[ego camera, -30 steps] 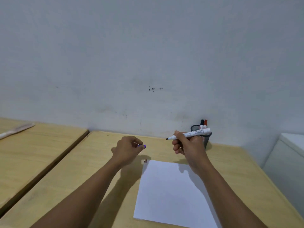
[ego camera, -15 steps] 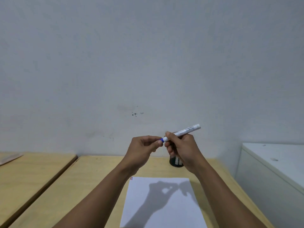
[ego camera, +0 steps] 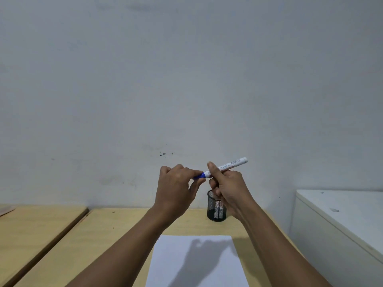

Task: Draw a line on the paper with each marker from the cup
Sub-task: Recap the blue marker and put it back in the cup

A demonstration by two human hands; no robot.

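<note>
My right hand [ego camera: 228, 187] grips a white marker [ego camera: 230, 165] by its barrel, held up in front of the wall and tilted up to the right. My left hand [ego camera: 176, 187] pinches the blue cap [ego camera: 199, 175] at the marker's left end; whether the cap is fully seated I cannot tell. Behind my right hand a black mesh cup [ego camera: 215, 208] stands on the wooden table [ego camera: 116, 237], with marker barrels showing through the mesh. A white sheet of paper [ego camera: 196, 264] lies on the table in front of the cup, under the shadow of my hands.
A second wooden table [ego camera: 35, 228] stands to the left across a narrow gap. A white cabinet [ego camera: 342, 220] stands at the right, beside the table's edge. A plain grey wall rises behind everything.
One second ago my hands were apart with the marker's tip bare and the cap in my left hand. The hands have come together and the blue cap is at the tip. The view tilted upward.
</note>
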